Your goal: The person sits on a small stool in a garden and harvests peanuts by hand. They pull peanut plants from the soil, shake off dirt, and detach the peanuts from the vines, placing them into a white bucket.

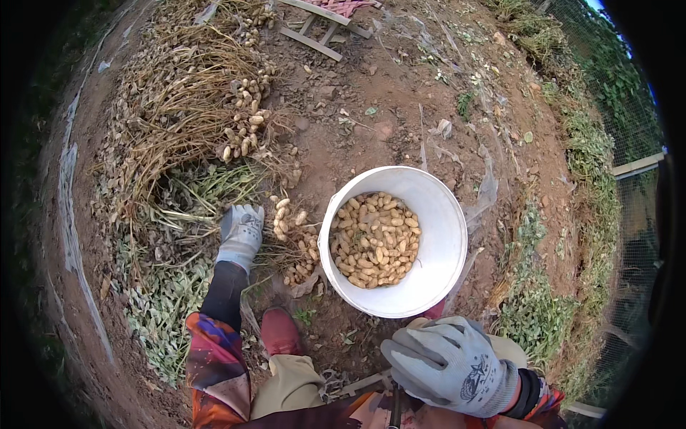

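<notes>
My left hand (241, 232), in a grey-white work glove, is closed round the stems of a peanut plant (214, 214) on the left. Clusters of pale peanuts hang from the plant's roots (301, 268), just right of that hand. My right hand (451, 366), gloved alike, is above my right knee with its fingers curled together. Its palm is hidden, so whatever it may hold does not show. Between and ahead of my hands stands a white bucket (446, 247), partly filled with loose peanuts (379, 239).
A heap of pulled, drying peanut plants (168, 107) runs along the left. A low wooden-framed stool (321, 32) lies at the far side. Bare soil (350, 129) carries scraps of plastic film (486, 186). Greenery and a wire-mesh fence (636, 207) line the right.
</notes>
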The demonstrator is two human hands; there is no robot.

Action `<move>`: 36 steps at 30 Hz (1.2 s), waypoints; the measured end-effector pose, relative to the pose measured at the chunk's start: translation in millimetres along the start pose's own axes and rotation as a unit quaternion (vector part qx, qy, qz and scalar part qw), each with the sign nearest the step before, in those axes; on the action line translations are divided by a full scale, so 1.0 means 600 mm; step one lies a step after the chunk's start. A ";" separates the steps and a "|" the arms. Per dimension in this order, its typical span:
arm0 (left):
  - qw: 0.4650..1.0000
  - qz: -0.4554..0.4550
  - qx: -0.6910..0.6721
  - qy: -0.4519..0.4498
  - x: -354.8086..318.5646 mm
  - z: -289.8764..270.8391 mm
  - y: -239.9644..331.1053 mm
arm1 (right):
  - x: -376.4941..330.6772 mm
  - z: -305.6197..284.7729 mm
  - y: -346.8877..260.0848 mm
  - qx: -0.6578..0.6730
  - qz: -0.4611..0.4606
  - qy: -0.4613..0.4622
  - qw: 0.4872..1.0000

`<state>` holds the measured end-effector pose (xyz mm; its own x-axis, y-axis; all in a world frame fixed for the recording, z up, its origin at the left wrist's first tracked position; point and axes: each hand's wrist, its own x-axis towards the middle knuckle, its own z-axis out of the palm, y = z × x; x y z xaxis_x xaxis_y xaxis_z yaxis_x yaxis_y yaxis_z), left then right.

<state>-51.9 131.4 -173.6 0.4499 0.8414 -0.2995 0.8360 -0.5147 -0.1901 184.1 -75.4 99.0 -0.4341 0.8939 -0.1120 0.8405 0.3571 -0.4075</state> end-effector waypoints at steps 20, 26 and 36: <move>0.665 0.406 -0.563 -0.277 0.007 -0.336 0.086 | 0.046 0.000 0.088 0.404 0.086 0.187 0.892; 0.784 0.424 -0.442 -0.104 -0.023 -0.350 0.106 | 0.039 0.010 0.132 0.492 0.103 0.083 0.860; 0.809 0.319 -0.491 -0.038 -0.025 -0.331 0.093 | 0.073 0.075 0.144 0.663 0.172 0.097 0.722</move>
<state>50.1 122.7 5.9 0.8996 0.4232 -0.1075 0.3035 -0.4292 0.8507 222.9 -17.5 17.9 -0.1126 0.9351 -0.3361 -0.2168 -0.3533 -0.9101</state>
